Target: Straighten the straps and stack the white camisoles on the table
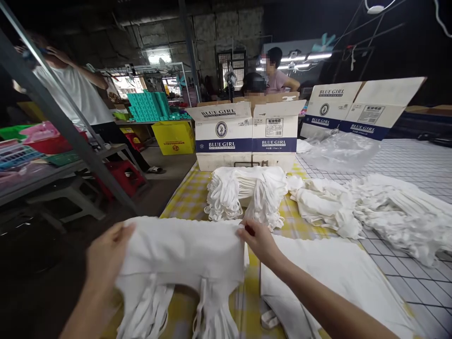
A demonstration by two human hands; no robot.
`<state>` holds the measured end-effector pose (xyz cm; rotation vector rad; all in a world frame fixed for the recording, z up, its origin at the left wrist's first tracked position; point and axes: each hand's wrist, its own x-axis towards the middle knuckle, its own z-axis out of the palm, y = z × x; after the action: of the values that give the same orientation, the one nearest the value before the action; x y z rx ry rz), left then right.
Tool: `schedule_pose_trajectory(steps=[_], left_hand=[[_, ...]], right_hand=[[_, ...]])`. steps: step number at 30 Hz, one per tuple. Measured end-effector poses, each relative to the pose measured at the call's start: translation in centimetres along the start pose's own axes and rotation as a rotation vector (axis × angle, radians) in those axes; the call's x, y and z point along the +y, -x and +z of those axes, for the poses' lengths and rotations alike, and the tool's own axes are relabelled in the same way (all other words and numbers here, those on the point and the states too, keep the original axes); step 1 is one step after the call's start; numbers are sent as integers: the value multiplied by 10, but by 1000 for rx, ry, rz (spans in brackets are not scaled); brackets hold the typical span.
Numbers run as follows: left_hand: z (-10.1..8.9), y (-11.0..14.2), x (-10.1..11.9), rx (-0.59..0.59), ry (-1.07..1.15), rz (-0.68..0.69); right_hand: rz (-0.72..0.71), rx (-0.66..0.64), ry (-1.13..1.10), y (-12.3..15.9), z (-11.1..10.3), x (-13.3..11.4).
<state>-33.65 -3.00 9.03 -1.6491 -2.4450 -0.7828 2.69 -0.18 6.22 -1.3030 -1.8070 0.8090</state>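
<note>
Head view: left hand [106, 256] and right hand [260, 242] pinched closed on upper corners of strapped white piece [187, 249], held over table's near left corner. Yellow-checked cover [187, 190] along left edge, black-grid cover [413, 165] toward right edge. Stacked white pieces [247, 188] mid-table, before printed carton [226, 134] at far edge; loose white heap [402, 212] by right edge. Beyond: red stool [123, 179], yellow box [174, 138], teal stack [148, 106], person in white shirt [74, 96], lit tubes [319, 56], dark room.

Stack [249, 183] (on cloth [185, 195]) before carton [226, 129]
</note>
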Motion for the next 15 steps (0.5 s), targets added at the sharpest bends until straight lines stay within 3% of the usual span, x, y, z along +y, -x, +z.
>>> schedule_pose_trajectory(steps=[3,6,9,15], left_hand=[[44,-27,15,-111,-58,20],[71,-36,20,-177,-118,10],[79,-36,18,-202,-174,-6],[76,-29,21,-211,-286,43]], right_hand=[[64,19,155,-30,26,36],[74,25,203,-41,39,55],[94,35,258,-42,41,61],[142,22,360,-45,42,63]])
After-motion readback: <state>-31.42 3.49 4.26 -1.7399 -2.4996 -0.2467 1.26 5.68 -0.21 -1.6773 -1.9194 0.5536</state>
